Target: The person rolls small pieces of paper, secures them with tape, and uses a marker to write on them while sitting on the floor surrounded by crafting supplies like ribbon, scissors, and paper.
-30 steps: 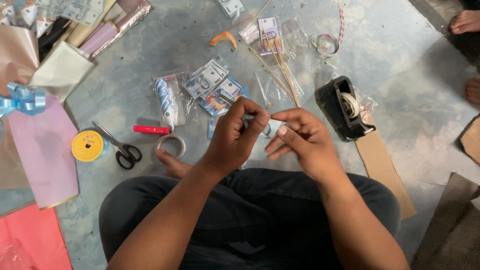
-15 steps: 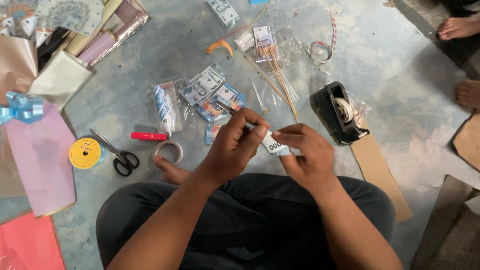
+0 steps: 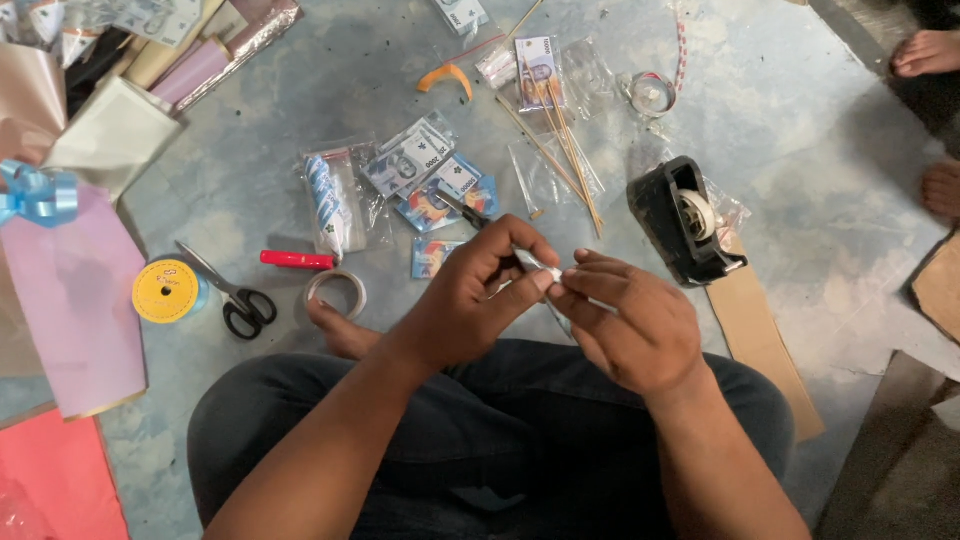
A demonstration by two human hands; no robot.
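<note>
At the centre of the frame, above the crossed legs in dark trousers, both hands meet over a small rolled note that is whitish and mostly hidden between the fingers. The left hand pinches its upper end with thumb and curled fingers closed narrowly on it; the right hand grips the lower end, fingers wrapped around so only a short pale strip shows at its edge. Just above the hands lie clear packets of toy banknotes on the grey floor, with thin wooden sticks to their right. A black tape dispenser sits right of centre, near the right hand but apart from it. Left of the hands lie a tape roll, a red marker, black-handled scissors and a yellow ribbon spool.
</note>
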